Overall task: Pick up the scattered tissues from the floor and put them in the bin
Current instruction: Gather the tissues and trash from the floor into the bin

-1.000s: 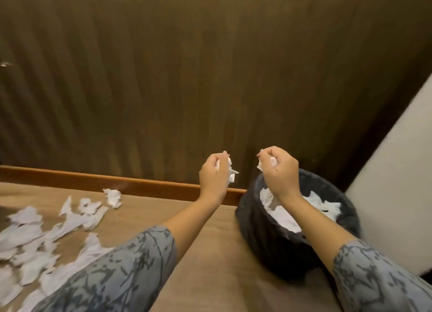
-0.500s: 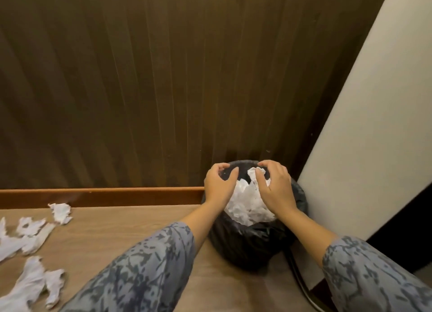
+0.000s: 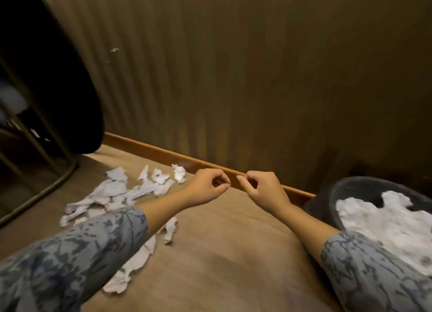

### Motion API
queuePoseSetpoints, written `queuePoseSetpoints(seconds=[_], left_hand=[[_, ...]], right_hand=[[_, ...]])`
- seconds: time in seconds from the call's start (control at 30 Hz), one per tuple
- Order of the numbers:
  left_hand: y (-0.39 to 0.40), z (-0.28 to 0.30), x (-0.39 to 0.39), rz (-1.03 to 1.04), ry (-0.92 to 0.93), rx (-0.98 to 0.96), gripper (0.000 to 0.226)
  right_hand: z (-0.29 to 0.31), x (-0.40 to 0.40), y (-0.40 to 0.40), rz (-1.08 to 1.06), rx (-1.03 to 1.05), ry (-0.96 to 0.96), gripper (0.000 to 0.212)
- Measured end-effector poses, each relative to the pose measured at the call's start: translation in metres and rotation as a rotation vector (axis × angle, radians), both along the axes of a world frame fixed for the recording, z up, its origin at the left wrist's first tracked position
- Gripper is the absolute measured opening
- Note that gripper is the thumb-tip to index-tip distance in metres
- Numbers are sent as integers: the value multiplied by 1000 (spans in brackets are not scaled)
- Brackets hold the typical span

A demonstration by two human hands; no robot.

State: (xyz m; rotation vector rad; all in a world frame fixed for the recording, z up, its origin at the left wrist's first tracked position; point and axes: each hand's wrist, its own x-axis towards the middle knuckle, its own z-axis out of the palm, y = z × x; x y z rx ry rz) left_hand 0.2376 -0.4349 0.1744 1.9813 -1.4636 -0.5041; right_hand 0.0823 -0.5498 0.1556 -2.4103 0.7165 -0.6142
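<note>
Several white torn tissues point(image 3: 121, 192) lie scattered on the brown floor at the left, and more tissue pieces point(image 3: 138, 262) trail beneath my left forearm. The dark bin point(image 3: 357, 188) stands at the right edge, filled with white tissues point(image 3: 388, 223). My left hand point(image 3: 207, 186) and my right hand point(image 3: 264, 190) hover side by side above the floor, between the tissues and the bin. Both hands hold nothing, with fingers loosely curled and apart.
A ribbed brown wall with an orange-brown skirting board point(image 3: 163, 153) runs behind the hands. A dark piece of furniture with a metal frame point(image 3: 42, 129) stands at the far left. Bare floor point(image 3: 222, 253) lies between the tissues and the bin.
Both hands released their tissues into the bin and pulled back leftwards, now holding nothing. My view swung left, bringing the scattered tissues and the dark furniture into sight.
</note>
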Motion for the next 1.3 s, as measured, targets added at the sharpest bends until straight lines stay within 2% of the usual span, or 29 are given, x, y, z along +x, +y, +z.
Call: queuePoseSetpoints(seconds=[0.2, 0.3, 0.4, 0.5, 0.63, 0.7, 0.73, 0.8, 0.97, 1.1, 1.17, 1.23, 1.3], left_hand=[[127, -14, 114, 184, -47, 144, 8], [184, -37, 157, 275, -27, 214, 9], [227, -76, 187, 356, 26, 277, 11], [257, -127, 201, 441, 78, 312, 14], [293, -204, 207, 410, 3, 515, 47], [309, -231, 202, 498, -74, 599, 61], [315, -240, 199, 565, -94, 617, 62], [322, -251, 189, 643, -90, 588, 60], [341, -275, 171, 602, -132, 231, 60], [362, -289, 159, 494, -149, -54, 31], [370, -291, 157, 471, -147, -140, 23], [378, -294, 155, 524, -86, -172, 24], [384, -295, 151, 603, 49, -169, 34]], right_hand=[[-25, 131, 65, 259, -47, 219, 38], [-43, 184, 104, 343, -6, 420, 30], [-75, 217, 146, 473, -144, 728, 30], [-115, 233, 178, 526, -199, 823, 41], [-169, 238, 212, 466, 12, 746, 87], [-192, 231, 239, 462, 94, 691, 107], [-203, 227, 254, 468, 106, 661, 110], [-225, 217, 280, 477, 110, 604, 103], [-261, 187, 312, 486, -28, 502, 71], [-277, 161, 315, 407, 88, 264, 39], [-277, 159, 312, 373, 79, 196, 30], [-276, 160, 307, 373, 51, 172, 31], [-272, 160, 302, 383, 39, 177, 27]])
